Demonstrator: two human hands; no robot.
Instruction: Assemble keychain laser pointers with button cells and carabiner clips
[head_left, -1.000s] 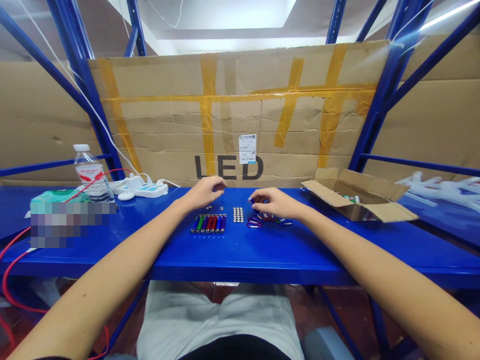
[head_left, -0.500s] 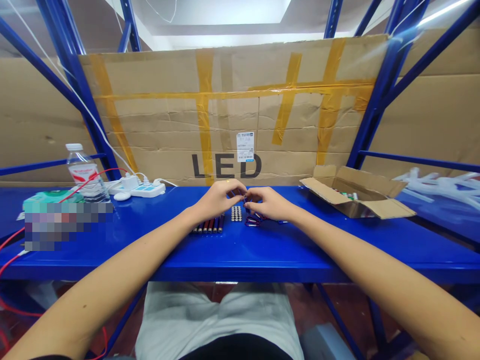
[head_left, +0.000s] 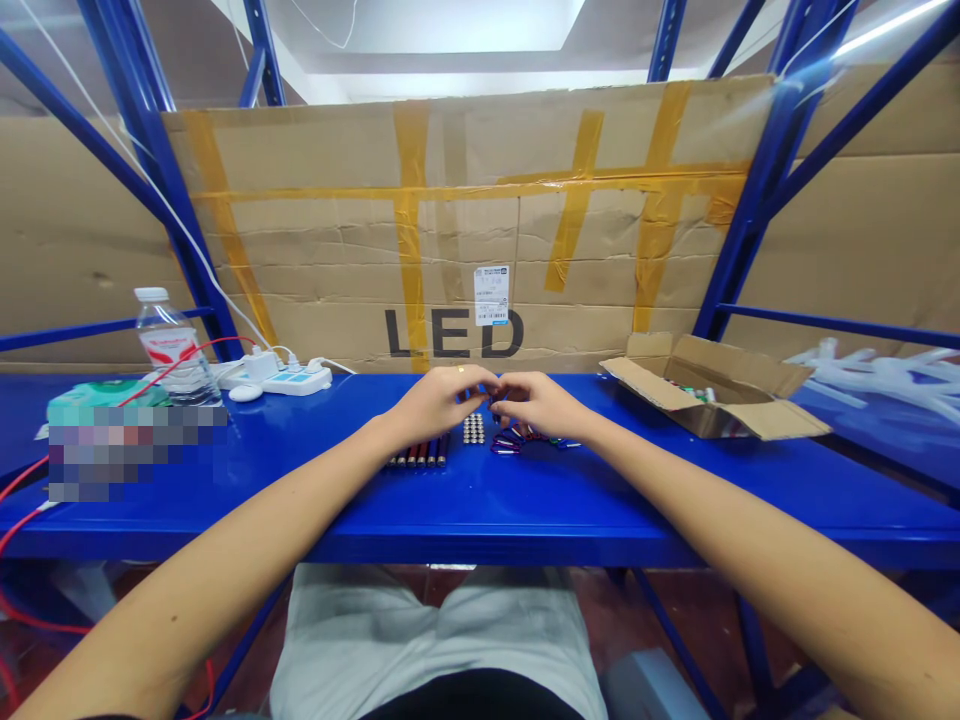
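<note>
My left hand (head_left: 436, 402) and my right hand (head_left: 538, 404) meet fingertip to fingertip just above the table. Both are closed in a pinch around something small and dark, mostly hidden by the fingers. Below and between them, small silver button cells (head_left: 474, 430) stand in neat rows. Under my left wrist lies a row of dark red and dark blue tubes (head_left: 420, 456) with metallic ends, partly covered by the forearm. Beneath my right hand is a loose group of coloured carabiner clips (head_left: 507, 442), purple, red and green-blue, partly hidden.
On the blue table (head_left: 480, 505), an open cardboard box (head_left: 731, 415) with small items stands at right, near clear plastic strips (head_left: 874, 375). At left are a water bottle (head_left: 176, 350), a white power strip (head_left: 289, 380), a green packet (head_left: 94, 402) and red cable. A cardboard sheet (head_left: 337, 250) closes the back.
Both hands stay together in nearly the same place, with slight finger shifts. The right hand sits a little differently, so more of the carabiner clips shows. The view has moved very slightly.
</note>
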